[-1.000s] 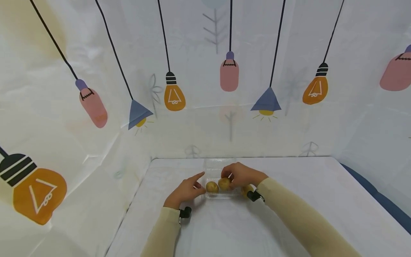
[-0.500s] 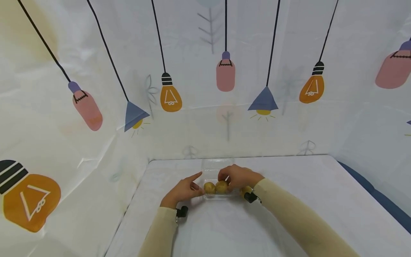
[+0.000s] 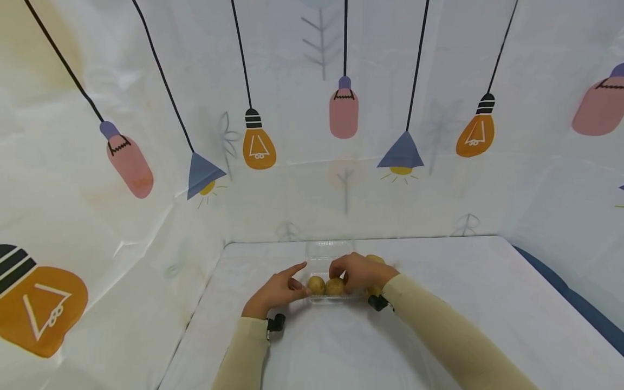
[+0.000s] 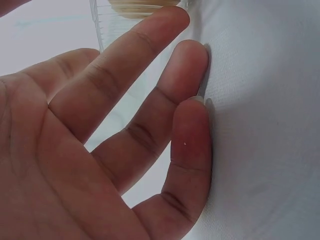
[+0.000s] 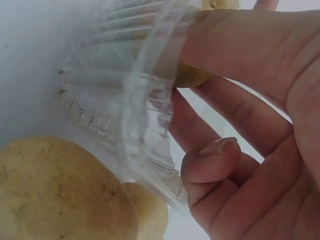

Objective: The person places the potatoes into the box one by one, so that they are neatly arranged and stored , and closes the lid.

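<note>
A clear plastic clamshell box (image 3: 327,249) lies with its lid folded back on the table. Inside, one potato (image 3: 316,285) sits at the left end. Beside it is a second potato (image 3: 335,286), which my right hand (image 3: 363,271) holds between thumb and fingers, down in the box. In the right wrist view the thumb reaches over the ribbed box wall (image 5: 150,85), and this wall partly covers the held potato (image 5: 192,77). At the box's left side rests my left hand (image 3: 275,292), index finger stretched out and fingertips by the wall.
Just right of the box lie more potatoes, one potato (image 3: 375,259) behind my right wrist and another potato (image 3: 372,291) under it. The right wrist view shows a large potato (image 5: 60,190) close up. A white cloth covers the table (image 3: 322,346); a printed curtain (image 3: 302,195) hangs behind.
My right hand has lowered its potato into the box, next to the left one, and still holds it. My left hand has stayed at the box's side. The head view has shifted slightly.
</note>
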### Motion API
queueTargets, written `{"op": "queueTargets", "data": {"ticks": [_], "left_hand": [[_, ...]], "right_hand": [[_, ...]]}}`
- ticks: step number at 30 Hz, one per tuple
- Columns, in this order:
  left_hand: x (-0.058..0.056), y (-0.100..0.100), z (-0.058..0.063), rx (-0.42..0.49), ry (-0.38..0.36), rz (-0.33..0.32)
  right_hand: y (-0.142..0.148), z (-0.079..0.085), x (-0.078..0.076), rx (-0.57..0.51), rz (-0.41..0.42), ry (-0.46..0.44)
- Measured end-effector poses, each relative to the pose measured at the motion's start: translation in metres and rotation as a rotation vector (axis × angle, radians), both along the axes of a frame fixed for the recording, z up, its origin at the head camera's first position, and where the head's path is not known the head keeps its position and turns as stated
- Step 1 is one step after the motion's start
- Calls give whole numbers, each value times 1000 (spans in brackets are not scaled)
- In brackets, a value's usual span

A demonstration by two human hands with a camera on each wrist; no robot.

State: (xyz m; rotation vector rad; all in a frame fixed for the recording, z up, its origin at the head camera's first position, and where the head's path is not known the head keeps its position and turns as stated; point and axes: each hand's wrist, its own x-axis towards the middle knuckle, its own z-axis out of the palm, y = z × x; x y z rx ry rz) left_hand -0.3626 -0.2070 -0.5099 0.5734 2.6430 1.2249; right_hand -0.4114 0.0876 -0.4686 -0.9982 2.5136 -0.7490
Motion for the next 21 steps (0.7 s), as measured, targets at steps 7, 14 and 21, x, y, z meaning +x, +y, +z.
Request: {"op": "queueTargets", "data": {"ticks": [7,14,21], "left_hand": [[1,2,1,-13,-3,8],[0,4,0,-32,-3,26],[-1,5,0,-36,2,25]], "right_hand": [[-1,4,5,14,-2,20],[-3,5,5,15,-11,22],[-2,4,4,29,-19,36]]}}
